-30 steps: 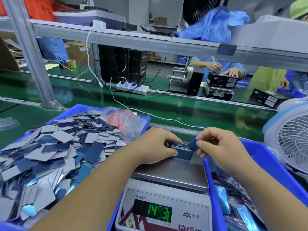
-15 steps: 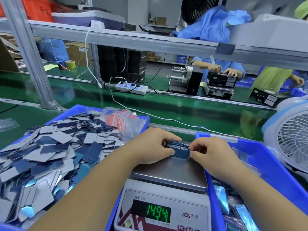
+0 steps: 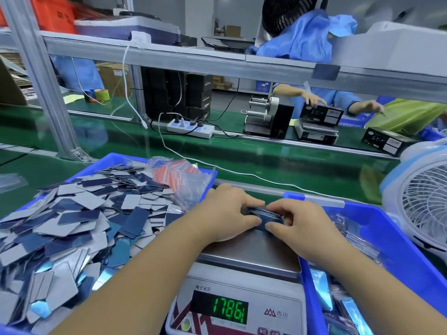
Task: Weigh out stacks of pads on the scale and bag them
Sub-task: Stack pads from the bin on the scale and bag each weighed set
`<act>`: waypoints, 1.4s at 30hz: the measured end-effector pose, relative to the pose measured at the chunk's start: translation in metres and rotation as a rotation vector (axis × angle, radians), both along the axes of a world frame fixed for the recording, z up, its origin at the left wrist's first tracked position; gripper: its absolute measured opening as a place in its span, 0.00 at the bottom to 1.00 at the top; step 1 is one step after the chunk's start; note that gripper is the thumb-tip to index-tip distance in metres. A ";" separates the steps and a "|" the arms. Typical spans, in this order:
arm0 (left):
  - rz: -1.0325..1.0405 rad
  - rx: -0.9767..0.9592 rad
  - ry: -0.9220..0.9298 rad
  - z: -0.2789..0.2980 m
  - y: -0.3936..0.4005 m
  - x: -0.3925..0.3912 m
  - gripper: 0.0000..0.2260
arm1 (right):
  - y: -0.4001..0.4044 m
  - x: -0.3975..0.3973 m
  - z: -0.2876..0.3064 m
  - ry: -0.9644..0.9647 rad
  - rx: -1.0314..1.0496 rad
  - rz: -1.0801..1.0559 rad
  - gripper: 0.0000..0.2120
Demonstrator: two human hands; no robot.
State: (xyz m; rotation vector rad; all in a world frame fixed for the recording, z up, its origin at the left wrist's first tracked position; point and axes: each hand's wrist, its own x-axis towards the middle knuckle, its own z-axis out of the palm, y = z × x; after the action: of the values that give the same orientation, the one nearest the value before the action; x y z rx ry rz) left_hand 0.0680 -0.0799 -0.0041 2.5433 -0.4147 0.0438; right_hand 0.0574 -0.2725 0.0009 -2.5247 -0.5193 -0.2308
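A small stack of dark blue pads (image 3: 264,216) stands on the steel pan of the scale (image 3: 251,252). My left hand (image 3: 227,213) grips the stack's left end, and my right hand (image 3: 298,222) grips its right end. The green display (image 3: 228,309) reads 1786. A blue bin (image 3: 111,162) at left holds a heap of loose blue and grey pads (image 3: 72,226). A bundle of small clear bags with red strips (image 3: 180,176) lies at that bin's far right corner.
A second blue bin (image 3: 387,240) at right holds bagged pads. A white and blue desk fan (image 3: 423,201) stands at far right. Behind runs a green conveyor (image 3: 266,160) with a power strip (image 3: 191,128). Other workers handle black boxes across it.
My right hand laid a pad onto the stack and closed on its right end beside the left hand. The scale reading rose from about 1493 to 1786.
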 end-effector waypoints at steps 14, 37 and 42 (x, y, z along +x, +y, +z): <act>-0.145 0.408 0.185 0.007 -0.017 -0.025 0.36 | -0.004 0.005 -0.005 0.027 -0.016 -0.071 0.12; 0.274 -0.201 0.006 0.013 0.031 0.008 0.18 | 0.005 -0.003 0.000 -0.008 0.108 0.022 0.09; 0.621 -0.085 0.001 -0.012 0.070 0.034 0.08 | 0.013 -0.012 0.002 0.048 0.014 0.084 0.10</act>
State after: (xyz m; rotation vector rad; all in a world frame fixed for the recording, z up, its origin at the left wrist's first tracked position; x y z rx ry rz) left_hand 0.1017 -0.0099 -0.0164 2.4882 0.3805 0.2835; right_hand 0.0457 -0.2591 0.0032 -2.4818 -0.6012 -0.1415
